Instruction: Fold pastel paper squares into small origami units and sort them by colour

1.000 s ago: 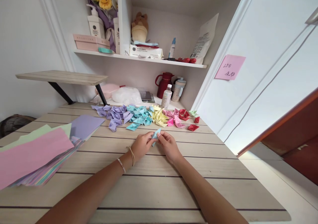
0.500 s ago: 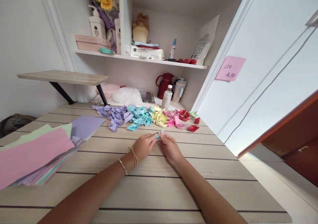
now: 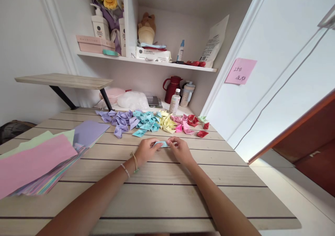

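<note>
A small folded light blue paper (image 3: 161, 144) is held between my two hands above the wooden table (image 3: 162, 197). My left hand (image 3: 147, 150) pinches its left end, and my right hand (image 3: 180, 150) pinches its right end. Just beyond them lie folded paper boats in colour groups: purple (image 3: 123, 120), blue (image 3: 148, 120), yellow (image 3: 167, 122), pink (image 3: 185, 124) and red (image 3: 193, 120). One blue boat (image 3: 140, 133) sits a little nearer to my left hand than the rest of its group.
Sheets of coloured paper, a pink one (image 3: 39, 157) on top, lie at the left. A clear bottle (image 3: 175, 102) stands behind the boats, near a red jug (image 3: 172, 89). A raised wooden shelf (image 3: 65, 80) stands at the back left.
My hands have moved slightly apart. The blue paper has turned from a slanted position to nearly level, and more of it shows between my fingers.
</note>
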Demonstrator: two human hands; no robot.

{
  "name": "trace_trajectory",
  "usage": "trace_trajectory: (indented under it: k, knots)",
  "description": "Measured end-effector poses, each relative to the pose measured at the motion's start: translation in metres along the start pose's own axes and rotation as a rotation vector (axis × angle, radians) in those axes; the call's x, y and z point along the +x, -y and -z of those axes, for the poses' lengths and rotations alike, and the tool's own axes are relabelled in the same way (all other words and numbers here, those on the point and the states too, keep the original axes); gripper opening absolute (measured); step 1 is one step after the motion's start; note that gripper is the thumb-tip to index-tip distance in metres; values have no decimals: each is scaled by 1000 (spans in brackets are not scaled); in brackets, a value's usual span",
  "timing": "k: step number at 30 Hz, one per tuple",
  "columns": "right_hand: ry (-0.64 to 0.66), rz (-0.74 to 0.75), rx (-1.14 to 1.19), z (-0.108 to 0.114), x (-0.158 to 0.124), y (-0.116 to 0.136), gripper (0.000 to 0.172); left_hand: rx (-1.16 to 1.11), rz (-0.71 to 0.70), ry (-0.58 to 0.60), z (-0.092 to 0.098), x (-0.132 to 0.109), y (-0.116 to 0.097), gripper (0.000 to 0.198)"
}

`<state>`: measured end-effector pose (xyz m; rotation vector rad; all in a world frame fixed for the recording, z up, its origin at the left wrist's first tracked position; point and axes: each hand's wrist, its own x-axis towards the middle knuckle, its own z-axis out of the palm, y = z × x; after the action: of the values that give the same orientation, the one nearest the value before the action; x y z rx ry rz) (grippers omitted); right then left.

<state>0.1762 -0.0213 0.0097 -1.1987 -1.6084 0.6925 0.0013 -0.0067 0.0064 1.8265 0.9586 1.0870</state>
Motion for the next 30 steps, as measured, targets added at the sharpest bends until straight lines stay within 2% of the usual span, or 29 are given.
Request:
trace_trajectory:
  k: [5,7,10,17,20,24,30]
  knots:
    - [59,-31,168,-4,-1,-2,27,-292,209,88,-1,2,2,31]
    - [67,-28,256,-3,0,-1,28,-360,286,82,2,4,2,35]
    - [74,-2,294,2,2,-2,38,-456,366,50,8,6,2,41]
    - [76,118,105,10,2,-2,34,-476,470,72,15,9,1,49]
    - [74,238,-10,9,-2,3,35,-431,512,18,14,10,0,58]
    - [22,368,-173,7,-4,5,20,-394,547,-15,12,10,0,75]
    - [-91,323,-230,0,-9,4,19,-377,537,99,11,10,3,90]
